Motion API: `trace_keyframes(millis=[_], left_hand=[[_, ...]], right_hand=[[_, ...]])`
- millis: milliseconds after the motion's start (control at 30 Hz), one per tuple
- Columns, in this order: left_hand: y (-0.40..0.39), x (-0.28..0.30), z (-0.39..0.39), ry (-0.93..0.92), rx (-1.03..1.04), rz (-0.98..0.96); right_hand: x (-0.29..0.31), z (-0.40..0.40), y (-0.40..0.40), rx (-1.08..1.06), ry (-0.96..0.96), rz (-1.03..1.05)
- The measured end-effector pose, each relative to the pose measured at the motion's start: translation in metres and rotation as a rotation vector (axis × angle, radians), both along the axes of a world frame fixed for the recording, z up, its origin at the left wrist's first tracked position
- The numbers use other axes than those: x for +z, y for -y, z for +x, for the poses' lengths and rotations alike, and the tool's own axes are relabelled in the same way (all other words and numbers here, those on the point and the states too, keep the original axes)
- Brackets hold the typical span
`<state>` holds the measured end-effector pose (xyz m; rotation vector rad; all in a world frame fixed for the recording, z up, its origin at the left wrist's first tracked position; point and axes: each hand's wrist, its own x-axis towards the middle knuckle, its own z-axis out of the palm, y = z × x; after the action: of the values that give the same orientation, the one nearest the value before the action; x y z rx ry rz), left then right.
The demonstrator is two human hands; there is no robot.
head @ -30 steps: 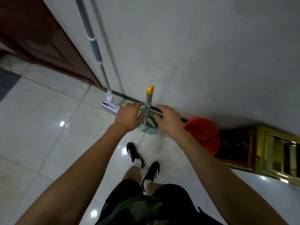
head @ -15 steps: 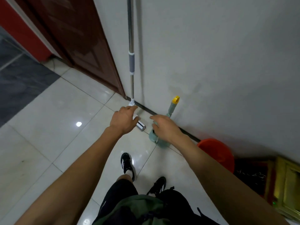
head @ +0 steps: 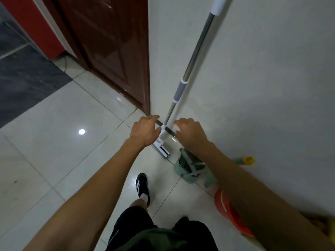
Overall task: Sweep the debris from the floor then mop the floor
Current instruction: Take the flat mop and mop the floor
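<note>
A flat mop (head: pixel 192 62) with a steel pole and grey grip leans against the white wall, its white head (head: pixel 161 148) resting on the tiled floor. My left hand (head: pixel 145 130) and my right hand (head: pixel 190 132) hover on either side of the pole's lower end, fingers apart, holding nothing. A green dustpan with its broom (head: pixel 188 166) stands against the wall under my right forearm. The broom's yellow-tipped handle (head: pixel 248 160) points right along the wall.
An orange bucket (head: pixel 227 209) sits by the wall to the right, partly behind my right arm. A dark brown door (head: pixel 108 48) stands left of the mop. Glossy white tiles (head: pixel 63 142) spread to the left, and dark tiles lie further left. My feet stand below the hands.
Both hands left the green dustpan and broom set and shifted left to the mop's lower end. The view turned left, so the dustpan and bucket slid to the right.
</note>
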<state>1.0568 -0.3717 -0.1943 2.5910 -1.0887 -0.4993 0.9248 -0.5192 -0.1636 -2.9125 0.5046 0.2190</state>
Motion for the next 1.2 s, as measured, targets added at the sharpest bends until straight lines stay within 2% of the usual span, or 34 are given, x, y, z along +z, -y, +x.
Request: trace_keyframes(millis=[233, 500, 833, 1100, 1200], left_hand=[[0.036, -0.017, 0.063, -0.13, -0.04, -0.041], [0.069, -0.019, 0.111, -0.187, -0.056, -0.107], [0.097, -0.013, 0.118, -0.171, -0.095, -0.087], [0.101, -0.014, 0.113, -0.173, -0.097, -0.086], [0.098, -0.016, 0.11, -0.193, -0.09, -0.079]], right_hand=[[0.006, 0.072, 0.027, 0.022, -0.092, -0.2], [0.031, 0.123, 0.067, 0.193, -0.034, -0.392], [0.048, 0.141, 0.095, 0.263, -0.212, -0.591], [0.057, 0.148, 0.111, 0.298, -0.323, -0.859], [0.055, 0.149, 0.113, 0.297, -0.356, -0.866]])
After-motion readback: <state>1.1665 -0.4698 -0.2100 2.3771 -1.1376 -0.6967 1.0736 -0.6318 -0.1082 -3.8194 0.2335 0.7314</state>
